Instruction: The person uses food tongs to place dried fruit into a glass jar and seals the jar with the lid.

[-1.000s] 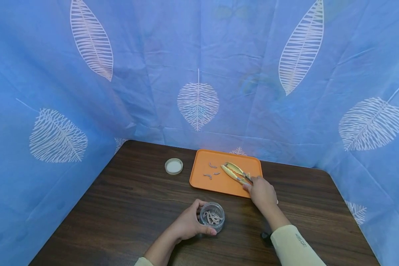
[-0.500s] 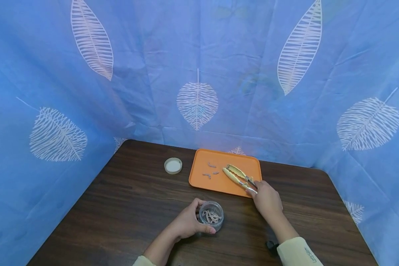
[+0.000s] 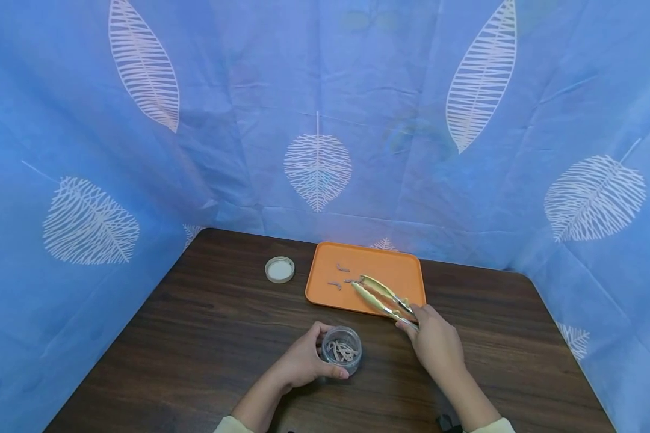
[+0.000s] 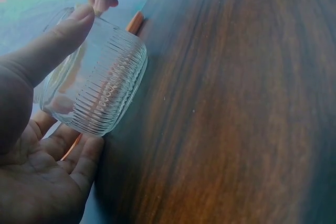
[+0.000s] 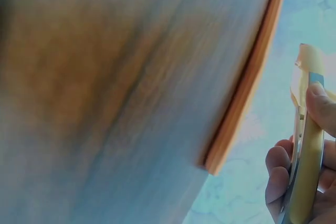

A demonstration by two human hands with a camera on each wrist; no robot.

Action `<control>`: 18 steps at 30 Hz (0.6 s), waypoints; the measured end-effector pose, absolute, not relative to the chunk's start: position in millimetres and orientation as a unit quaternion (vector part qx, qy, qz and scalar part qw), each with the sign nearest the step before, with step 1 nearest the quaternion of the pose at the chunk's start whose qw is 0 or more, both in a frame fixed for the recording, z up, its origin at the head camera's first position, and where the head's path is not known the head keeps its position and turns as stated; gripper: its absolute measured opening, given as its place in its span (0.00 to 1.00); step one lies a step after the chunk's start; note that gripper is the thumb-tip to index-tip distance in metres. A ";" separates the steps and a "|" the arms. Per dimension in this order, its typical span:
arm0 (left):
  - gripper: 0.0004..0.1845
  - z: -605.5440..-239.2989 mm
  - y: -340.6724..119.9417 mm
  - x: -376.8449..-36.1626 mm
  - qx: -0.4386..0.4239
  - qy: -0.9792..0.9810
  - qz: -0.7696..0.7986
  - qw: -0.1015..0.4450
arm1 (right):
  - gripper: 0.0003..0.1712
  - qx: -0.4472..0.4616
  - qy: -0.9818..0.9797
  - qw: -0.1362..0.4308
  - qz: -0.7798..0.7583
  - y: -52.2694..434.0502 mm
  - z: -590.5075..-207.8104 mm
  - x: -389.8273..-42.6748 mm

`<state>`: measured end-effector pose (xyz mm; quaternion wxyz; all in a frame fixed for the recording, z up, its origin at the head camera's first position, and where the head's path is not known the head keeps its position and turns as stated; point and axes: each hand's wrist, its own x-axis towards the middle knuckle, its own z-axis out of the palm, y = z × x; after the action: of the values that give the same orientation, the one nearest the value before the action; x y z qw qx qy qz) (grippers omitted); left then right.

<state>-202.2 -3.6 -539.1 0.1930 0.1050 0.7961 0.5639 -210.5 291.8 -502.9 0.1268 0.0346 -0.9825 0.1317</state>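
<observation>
The left hand (image 3: 306,361) curls its thumb and fingers round a glass jar (image 4: 110,82) in front of the near edge of the tray. The right hand (image 3: 436,343) grips the handles of a pair of tongs (image 3: 377,303), whose tips stand apart over the orange tray (image 3: 395,264), close to a few small grey pieces (image 3: 343,268); whether the tips touch one I cannot tell. The tongs cross the tray's near edge and hide part of it. A dark object (image 3: 448,423) lies by the right sleeve (image 3: 495,426). The uncovered jar holds several pale strips (image 3: 342,350). Left of the tray, a round lid (image 3: 279,270) lies on the brown table (image 3: 195,337), before a blue leaf-patterned cloth (image 3: 379,150).
</observation>
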 end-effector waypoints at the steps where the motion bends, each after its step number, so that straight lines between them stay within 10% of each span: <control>1: 0.44 -539.1 -3.6 -202.1 0.105 0.795 0.565 0.193 | 0.34 0.039 -0.982 0.131 0.133 291.3 -501.6 -206.6; 18: 0.44 -539.5 -3.2 -201.6 0.104 0.800 0.560 0.190 | 0.33 0.063 -0.972 0.172 0.144 281.7 -481.3 -150.9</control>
<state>-201.6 -3.2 -539.5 0.1900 0.1043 0.7995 0.5601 -150.9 281.7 -481.3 0.1723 0.0626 -0.9725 0.1439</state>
